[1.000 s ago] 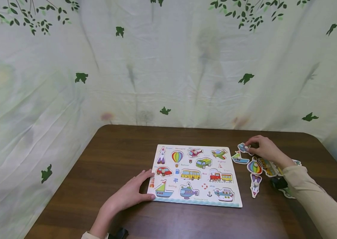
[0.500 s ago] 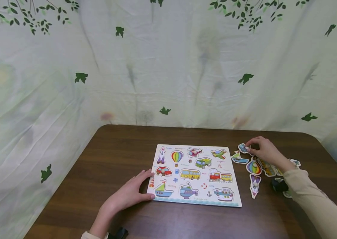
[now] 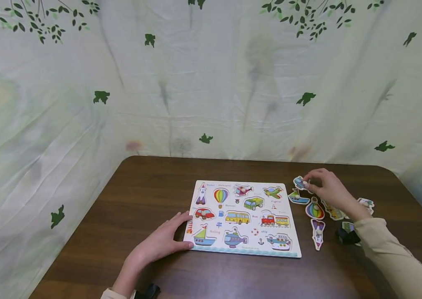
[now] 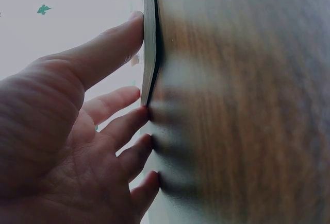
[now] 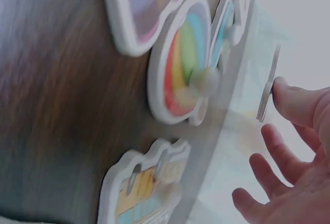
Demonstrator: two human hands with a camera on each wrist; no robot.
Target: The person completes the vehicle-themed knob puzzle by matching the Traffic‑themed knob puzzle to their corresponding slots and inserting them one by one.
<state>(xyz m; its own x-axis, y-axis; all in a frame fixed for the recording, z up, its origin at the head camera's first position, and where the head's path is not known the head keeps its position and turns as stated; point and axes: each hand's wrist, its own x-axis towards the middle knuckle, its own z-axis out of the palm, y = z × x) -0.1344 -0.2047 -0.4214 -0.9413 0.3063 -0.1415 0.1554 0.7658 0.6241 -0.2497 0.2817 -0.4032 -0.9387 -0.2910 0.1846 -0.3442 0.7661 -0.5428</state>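
Note:
My left hand (image 3: 160,241) rests at the left edge of a white puzzle board (image 3: 244,253) printed with vehicles. In the left wrist view, the thumb (image 4: 111,46) touches the board's edge and the other fingertips reach down to the table. Over the loose pieces, my right hand (image 3: 326,189) pinches a small blue puzzle piece (image 3: 298,182); its picture is partly hidden. In the right wrist view this piece (image 5: 268,87) appears edge-on, apart from the table. Below it lie a sailboat piece (image 3: 298,197) and a rainbow balloon piece (image 3: 314,209).
A rocket piece (image 3: 318,234) lies nearest the front, right of the board. A yellow piece (image 3: 331,211) sits partly under the right wrist, with another piece (image 3: 366,204) farther right. Printed cloth (image 3: 214,104) hangs behind the brown table (image 3: 158,178).
My right hand has shifted slightly left with the blue piece, which has come up off the table. The left hand stays at the board's edge.

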